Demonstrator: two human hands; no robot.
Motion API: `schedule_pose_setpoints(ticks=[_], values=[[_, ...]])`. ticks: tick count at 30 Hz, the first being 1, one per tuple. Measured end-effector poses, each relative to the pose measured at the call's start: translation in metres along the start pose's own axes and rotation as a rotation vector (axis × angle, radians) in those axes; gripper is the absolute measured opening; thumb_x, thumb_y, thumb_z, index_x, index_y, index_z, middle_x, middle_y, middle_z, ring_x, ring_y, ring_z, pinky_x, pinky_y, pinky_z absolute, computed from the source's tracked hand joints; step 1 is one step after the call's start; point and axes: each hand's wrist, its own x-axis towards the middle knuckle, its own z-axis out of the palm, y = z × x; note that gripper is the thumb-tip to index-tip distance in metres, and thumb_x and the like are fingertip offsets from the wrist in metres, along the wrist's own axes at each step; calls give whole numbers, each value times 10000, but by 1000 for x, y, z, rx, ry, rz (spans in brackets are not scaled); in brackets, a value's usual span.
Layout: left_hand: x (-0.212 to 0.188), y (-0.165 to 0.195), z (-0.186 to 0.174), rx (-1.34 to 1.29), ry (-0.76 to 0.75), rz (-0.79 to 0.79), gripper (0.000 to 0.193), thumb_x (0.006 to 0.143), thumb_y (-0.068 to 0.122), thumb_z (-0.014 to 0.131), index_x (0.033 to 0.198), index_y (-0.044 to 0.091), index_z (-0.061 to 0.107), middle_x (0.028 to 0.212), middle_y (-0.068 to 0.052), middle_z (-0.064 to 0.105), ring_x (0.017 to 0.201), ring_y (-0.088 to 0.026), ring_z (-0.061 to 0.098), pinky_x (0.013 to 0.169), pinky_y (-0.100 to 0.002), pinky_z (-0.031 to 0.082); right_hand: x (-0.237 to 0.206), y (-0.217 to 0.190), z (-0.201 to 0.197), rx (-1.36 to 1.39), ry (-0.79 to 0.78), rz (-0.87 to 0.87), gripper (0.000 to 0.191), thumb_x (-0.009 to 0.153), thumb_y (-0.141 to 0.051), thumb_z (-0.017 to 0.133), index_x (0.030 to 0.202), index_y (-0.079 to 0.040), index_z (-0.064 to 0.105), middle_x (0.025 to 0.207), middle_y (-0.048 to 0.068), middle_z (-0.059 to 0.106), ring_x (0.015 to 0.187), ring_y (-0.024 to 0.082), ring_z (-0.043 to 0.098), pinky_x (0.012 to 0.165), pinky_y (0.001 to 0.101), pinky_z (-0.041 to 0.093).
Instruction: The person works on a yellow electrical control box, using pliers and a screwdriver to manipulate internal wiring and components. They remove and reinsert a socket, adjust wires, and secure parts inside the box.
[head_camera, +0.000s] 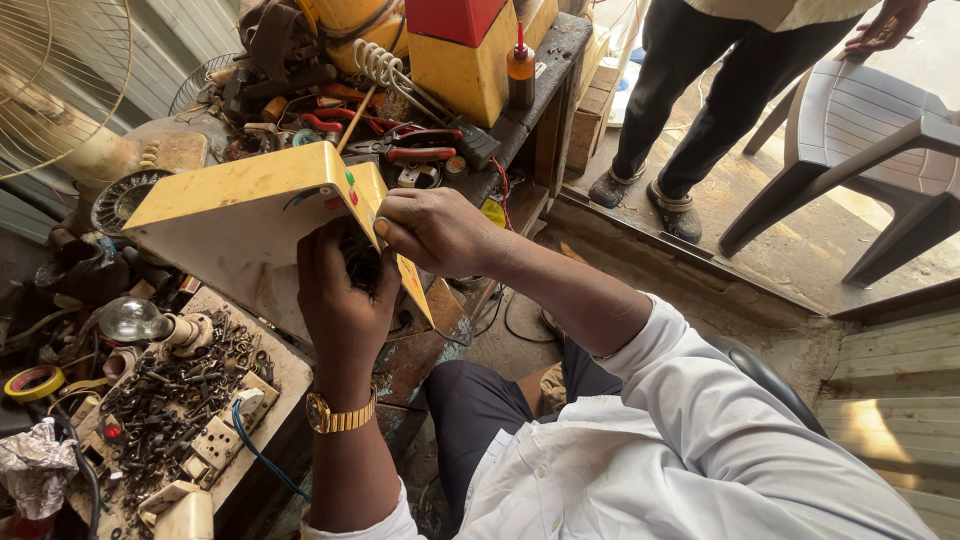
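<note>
- Tilting above the cluttered surface (285, 375), a yellow box (235, 215) is held near its front edge, open end toward the person.
- Left hand (345, 300), wearing a gold watch (340, 415), has its grip closed on the box's lower edge.
- Right hand (435, 230) pinches the box's top corner, grip closed.
- Red pliers (415, 145) lie toward the surface's far edge.
- Bulb (130, 320) rests by the left edge, beside loose screws (175, 400).

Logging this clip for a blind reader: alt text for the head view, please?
Both hands work at the open end of a tilted yellow box: left hand beneath, right hand on top. Around it, a cluttered workbench.
</note>
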Motion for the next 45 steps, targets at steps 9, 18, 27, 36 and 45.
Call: schedule_pose_setpoints(ticks=[9,18,27,36,45], values=[[0,1,0,-11,6,5,515,970,169,784,1375,-19,529,1262,-206,599,1153,-384,650,946,-461,574,-6,-10,12,64,206,45,167,1052,-187,586,1068,-21,583,950,142,592,845,313,642,723,410,526],[-1,-1,0,3,3,3,511,965,166,785,1367,-16,528,1247,-203,597,1132,-382,655,928,-462,574,-8,-13,15,153,235,48,121,1046,-109,638,1133,-40,592,958,122,598,851,267,643,762,381,533],[-2,-1,0,-7,0,-7,515,967,162,789,1375,-13,527,1246,-203,604,1132,-379,657,930,-459,574,-9,-12,3,195,136,110,172,991,-135,683,1130,-45,636,949,82,657,835,183,694,754,335,571],[0,0,1,6,0,-7,513,955,159,789,1366,-10,534,1242,-201,601,1131,-381,645,931,-471,562,-8,-14,5,110,150,109,177,1018,-193,675,1100,-46,622,944,117,637,860,273,684,760,380,553],[0,0,1,0,-5,-5,523,952,165,787,1369,-14,527,1244,-203,599,1135,-380,646,935,-468,563,-8,-9,12,44,155,116,188,1053,-228,625,1025,-45,594,928,131,610,837,330,661,719,430,531]])
